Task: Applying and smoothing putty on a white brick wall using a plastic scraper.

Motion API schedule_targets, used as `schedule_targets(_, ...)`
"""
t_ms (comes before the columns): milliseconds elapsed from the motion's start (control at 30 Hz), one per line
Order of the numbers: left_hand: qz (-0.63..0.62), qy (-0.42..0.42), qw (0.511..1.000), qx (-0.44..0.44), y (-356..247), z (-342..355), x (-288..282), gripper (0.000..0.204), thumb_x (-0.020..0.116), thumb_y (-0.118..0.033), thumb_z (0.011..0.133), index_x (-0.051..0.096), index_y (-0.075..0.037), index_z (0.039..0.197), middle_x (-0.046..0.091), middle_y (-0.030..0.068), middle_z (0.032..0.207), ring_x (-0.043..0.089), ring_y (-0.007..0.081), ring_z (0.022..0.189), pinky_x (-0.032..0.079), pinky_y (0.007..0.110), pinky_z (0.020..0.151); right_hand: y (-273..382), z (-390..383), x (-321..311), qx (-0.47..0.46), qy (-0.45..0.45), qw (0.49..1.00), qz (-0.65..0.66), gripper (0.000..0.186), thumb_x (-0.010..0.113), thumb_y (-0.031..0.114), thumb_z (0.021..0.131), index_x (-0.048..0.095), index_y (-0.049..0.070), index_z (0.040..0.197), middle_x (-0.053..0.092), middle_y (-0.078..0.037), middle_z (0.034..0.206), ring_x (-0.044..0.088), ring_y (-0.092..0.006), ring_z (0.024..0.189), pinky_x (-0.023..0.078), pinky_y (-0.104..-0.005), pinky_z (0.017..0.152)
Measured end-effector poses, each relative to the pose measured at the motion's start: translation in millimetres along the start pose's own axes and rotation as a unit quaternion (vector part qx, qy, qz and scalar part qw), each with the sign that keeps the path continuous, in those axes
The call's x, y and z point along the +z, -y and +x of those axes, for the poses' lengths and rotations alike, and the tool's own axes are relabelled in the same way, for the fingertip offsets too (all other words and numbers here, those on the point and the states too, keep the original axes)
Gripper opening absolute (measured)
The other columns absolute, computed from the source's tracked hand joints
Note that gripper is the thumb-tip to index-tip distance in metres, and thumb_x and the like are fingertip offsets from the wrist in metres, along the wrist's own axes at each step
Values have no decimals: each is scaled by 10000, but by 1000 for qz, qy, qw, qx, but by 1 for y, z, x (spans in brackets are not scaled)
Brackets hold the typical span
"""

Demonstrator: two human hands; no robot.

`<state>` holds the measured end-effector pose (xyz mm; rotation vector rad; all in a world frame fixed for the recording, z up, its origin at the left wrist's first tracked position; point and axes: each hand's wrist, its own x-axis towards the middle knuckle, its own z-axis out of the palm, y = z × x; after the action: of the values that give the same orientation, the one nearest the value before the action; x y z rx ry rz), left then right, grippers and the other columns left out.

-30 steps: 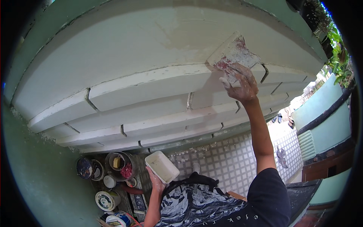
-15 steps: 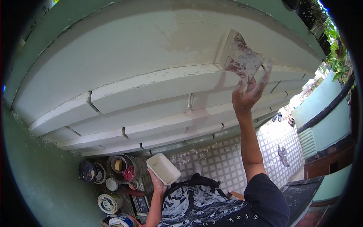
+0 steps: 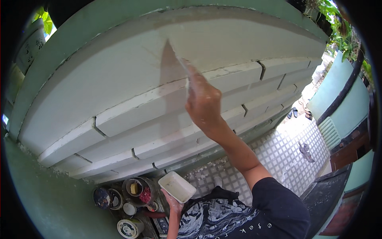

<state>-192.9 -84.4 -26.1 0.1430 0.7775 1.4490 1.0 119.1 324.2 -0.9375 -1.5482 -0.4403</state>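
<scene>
My right hand (image 3: 205,101) is closed around a wide, putty-smeared scraper (image 3: 182,63), seen almost edge-on. Its blade lies against the smooth off-white wall panel (image 3: 119,67), above the top ledge, and throws a dark shadow to its left. The fingers are slightly blurred and partly hide the tool. Low in the view, my left hand (image 3: 172,200) supports a white rectangular tub (image 3: 180,187) from its near left side, close to my body. A thin whitish coating shows inside the tub.
Stepped white ledges (image 3: 151,97) with dark notches run across the wall. Paint buckets (image 3: 130,228) and a pot (image 3: 149,186) holding a smaller container stand at lower left beside a green wall (image 3: 51,191). A checkered tile floor (image 3: 274,153) with a crumpled rag (image 3: 306,152) extends right.
My right hand has swept the scraper left along the wall, and its blade has turned from face-on to edge-on. The tub stays in my left hand; the view has shifted slightly.
</scene>
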Motion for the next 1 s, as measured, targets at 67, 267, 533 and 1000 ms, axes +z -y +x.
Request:
schedule_targets(67, -5, -1, 1000, -2, -4, -3, -1, 748, 274, -693, 866, 342, -153, 1378, 482, 50, 1315, 505, 284, 1168, 431, 466, 971, -9, 1, -11, 25, -50, 998, 14, 464, 511, -50, 765, 477, -31, 1227, 623, -255, 984, 644, -389, 844, 513, -408, 679)
schedule_targets(267, -42, -15, 999, 17, 1, -2, -24, 746, 280, -702, 857, 369, -161, 1364, 517, 67, 1279, 545, 307, 1118, 461, 489, 929, -53, 45, -43, 210, -117, 965, -101, 446, 518, -17, 798, 412, -29, 1232, 620, -252, 952, 617, -419, 860, 467, -428, 761)
schedule_targets(533, -29, -22, 999, 11, 1, -4, -15, 756, 283, -707, 853, 363, -158, 1367, 513, 70, 1282, 544, 310, 1117, 460, 495, 928, 0, 66, 2, 128, 0, 972, -199, 479, 521, -17, 762, 528, 45, 1237, 646, -140, 736, 647, -249, 621, 492, -363, 507)
schedule_targets(1000, -26, -5, 999, 35, -2, -4, -32, 771, 256, -714, 853, 336, -164, 1388, 470, 52, 1330, 487, 289, 1185, 407, 455, 991, -41, 57, 17, -174, -115, 967, -143, 527, 561, -59, 668, 618, 102, 1167, 610, -90, 1184, 600, -283, 1056, 517, -379, 829)
